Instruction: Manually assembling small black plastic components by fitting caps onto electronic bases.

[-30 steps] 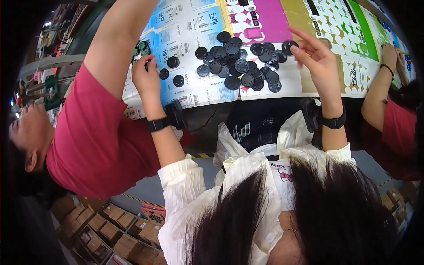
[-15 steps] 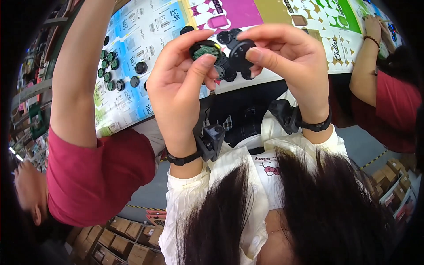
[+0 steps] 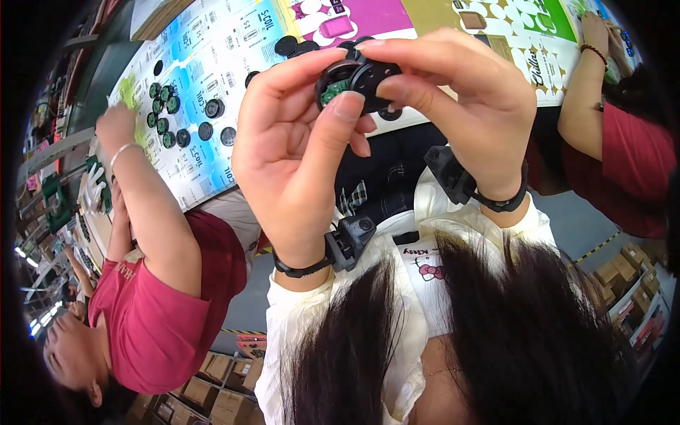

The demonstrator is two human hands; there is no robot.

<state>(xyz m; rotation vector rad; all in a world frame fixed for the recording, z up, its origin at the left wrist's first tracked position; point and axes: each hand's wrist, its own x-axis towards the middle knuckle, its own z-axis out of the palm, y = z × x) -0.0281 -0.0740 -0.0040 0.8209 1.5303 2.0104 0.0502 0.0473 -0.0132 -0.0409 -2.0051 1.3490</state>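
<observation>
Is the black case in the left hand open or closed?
Open: the case shows green inside, beside the disc in the right hand.

The worktable [image 3: 202, 194] is covered with printed sheets [image 3: 223, 49], coloured white and blue toward the left, and magenta, gold and green toward the right. The grey floor [image 3: 567, 207] is crossed by yellow-and-black striped tape [image 3: 600, 246]. Cardboard boxes [image 3: 623, 266] are kept on shelving [image 3: 627, 293] at the lower left and right. Bright lights [image 3: 33, 328] are seen at the far left.
</observation>
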